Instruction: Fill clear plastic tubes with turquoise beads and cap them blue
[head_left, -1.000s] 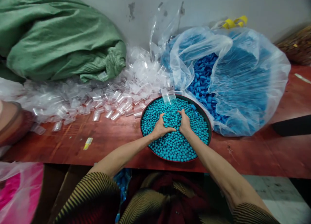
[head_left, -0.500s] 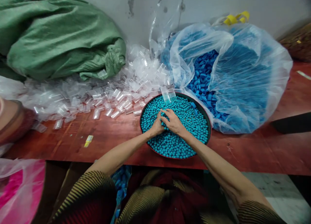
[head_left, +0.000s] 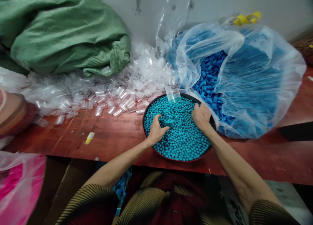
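A round dark-rimmed tray (head_left: pixel 212 123) holds a bed of small turquoise balls (head_left: pixel 182 133). Over its left part, my left hand (head_left: pixel 156 131) curls its thumb and fingers around a clear plastic sleeve (head_left: pixel 168 121), with turquoise balls showing in or through it. At the tray's right side my right hand (head_left: pixel 201 116) has its fingers bent down in a pinch. What its fingertips hold, if anything, is hidden. Two more clear sleeves (head_left: pixel 173 94) lean on the tray's far rim.
Clear plastic sleeves (head_left: pixel 122 94) lie heaped behind the tray, beside a green sack (head_left: pixel 70 36). To the right, a translucent bag (head_left: pixel 254 78) spills blue plastic pieces (head_left: pixel 210 78). A pinkish tub (head_left: pixel 12 117) stands at the left on the red table (head_left: pixel 73 143).
My hands were together over the middle of the tray and are now apart. The right hand has moved right to the tray's edge, where loose blue pieces lay. The view has shifted slightly.
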Available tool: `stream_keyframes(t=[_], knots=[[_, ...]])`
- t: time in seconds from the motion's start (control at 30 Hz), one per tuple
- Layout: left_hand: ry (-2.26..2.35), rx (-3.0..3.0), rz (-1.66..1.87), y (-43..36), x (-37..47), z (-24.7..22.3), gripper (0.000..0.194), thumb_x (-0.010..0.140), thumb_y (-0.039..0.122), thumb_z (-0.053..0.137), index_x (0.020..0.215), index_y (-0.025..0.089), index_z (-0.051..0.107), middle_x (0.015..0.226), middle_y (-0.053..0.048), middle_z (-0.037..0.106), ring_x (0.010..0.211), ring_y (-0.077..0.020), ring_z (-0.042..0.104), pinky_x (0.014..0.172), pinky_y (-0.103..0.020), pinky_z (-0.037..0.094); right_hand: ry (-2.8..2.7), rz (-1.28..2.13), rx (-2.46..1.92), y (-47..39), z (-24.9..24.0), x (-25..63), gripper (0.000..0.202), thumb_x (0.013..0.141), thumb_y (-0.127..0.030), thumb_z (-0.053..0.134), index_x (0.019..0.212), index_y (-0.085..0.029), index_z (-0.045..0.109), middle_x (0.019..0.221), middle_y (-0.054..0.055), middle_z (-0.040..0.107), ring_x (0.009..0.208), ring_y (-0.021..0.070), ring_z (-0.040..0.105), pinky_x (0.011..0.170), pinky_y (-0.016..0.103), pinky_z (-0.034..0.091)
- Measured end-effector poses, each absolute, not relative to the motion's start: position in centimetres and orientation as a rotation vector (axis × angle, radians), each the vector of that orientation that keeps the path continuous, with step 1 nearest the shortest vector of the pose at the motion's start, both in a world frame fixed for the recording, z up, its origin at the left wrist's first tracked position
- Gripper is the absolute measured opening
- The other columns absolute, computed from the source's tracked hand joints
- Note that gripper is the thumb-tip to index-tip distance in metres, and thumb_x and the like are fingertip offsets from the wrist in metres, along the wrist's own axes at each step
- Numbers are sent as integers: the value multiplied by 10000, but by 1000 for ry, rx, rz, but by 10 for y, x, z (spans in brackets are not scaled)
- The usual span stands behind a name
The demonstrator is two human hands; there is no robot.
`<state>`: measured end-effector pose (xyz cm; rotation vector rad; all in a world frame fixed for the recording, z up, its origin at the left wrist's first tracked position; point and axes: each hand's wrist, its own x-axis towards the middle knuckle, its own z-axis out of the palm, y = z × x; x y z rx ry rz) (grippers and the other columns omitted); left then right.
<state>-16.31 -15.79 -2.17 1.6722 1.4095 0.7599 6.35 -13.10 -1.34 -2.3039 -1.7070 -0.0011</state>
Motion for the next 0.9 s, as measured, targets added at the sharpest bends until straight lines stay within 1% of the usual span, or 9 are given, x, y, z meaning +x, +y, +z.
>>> stream_keyframes(t=[0.1, 0.17, 0.27, 0.33, 0.4, 0.53, 0.6, 0.67, 0.9], knots=[[1482, 1834, 702, -166, -166, -16, 354, 732, 223, 665, 1048, 181, 511, 1074, -63, 560, 1066, -215, 529, 965, -375, 421, -1785, 87, -2348, -134, -22, 65, 280, 846, -204, 461, 1067, -88, 589, 1005, 242, 582, 936, 343, 574, 739, 438, 439], [1525, 1935, 666, -168, -166, -13, 244, 753, 254, 654, 964, 199, 543, 993, -46, 567, 1019, -218, 535, 931, -375, 433, -1829, 121, -2261, -138, -26, 58, 285, 840, -215, 474, 1080, -111, 589, 1001, 212, 596, 927, 326, 578, 760, 429, 440], [1523, 1979, 657, -169, -164, -11, 245, 769, 287, 646, 978, 204, 550, 985, -45, 579, 971, -210, 551, 887, -355, 449, -1940, 210, -1930, -144, -27, 49, 289, 846, -258, 484, 1083, -146, 605, 1003, 161, 626, 945, 288, 578, 830, 412, 439], [1518, 1950, 669, -167, -162, -12, 265, 767, 288, 650, 998, 205, 550, 983, -40, 592, 940, -200, 566, 866, -339, 455, -2001, 345, -1667, -143, -22, 53, 284, 854, -306, 486, 1062, -169, 624, 989, 122, 648, 929, 250, 592, 846, 382, 452], [1525, 1919, 675, -165, -161, -14, 257, 765, 283, 651, 991, 204, 559, 963, -33, 604, 916, -194, 577, 849, -329, 456, -1956, 381, -1542, -136, -14, 70, 297, 855, -351, 489, 1041, -176, 639, 995, 104, 659, 930, 230, 600, 853, 366, 459], [1504, 1898, 677, -161, -161, -18, 193, 771, 270, 636, 942, 195, 584, 877, -17, 619, 836, -179, 587, 793, -308, 454, -1616, 174, -1858, -109, -1, 136, 323, 836, -327, 471, 1015, -132, 656, 1058, 144, 654, 1013, 259, 576, 920, 402, 414], [1479, 1885, 691, -160, -162, -20, 185, 774, 264, 625, 941, 193, 589, 849, -9, 623, 799, -169, 588, 770, -295, 450, -1443, 268, -2084, -93, -1, 170, 301, 805, -269, 478, 981, -109, 662, 1068, 163, 654, 1054, 270, 561, 946, 396, 390], [1455, 1868, 702, -159, -162, -21, 191, 777, 264, 612, 955, 199, 590, 835, -1, 627, 779, -164, 591, 745, -283, 447, -1378, 329, -2143, -79, -6, 194, 280, 762, -252, 520, 937, -90, 666, 1020, 179, 668, 1026, 286, 576, 919, 392, 406], [1449, 1811, 689, -159, -163, -20, 208, 777, 295, 591, 967, 208, 598, 775, 8, 608, 742, -164, 581, 677, -268, 438, -1228, 394, -2010, -42, -31, 200, 397, 725, -422, 595, 987, -125, 629, 1144, 180, 620, 1162, 301, 488, 983, 413, 349]])
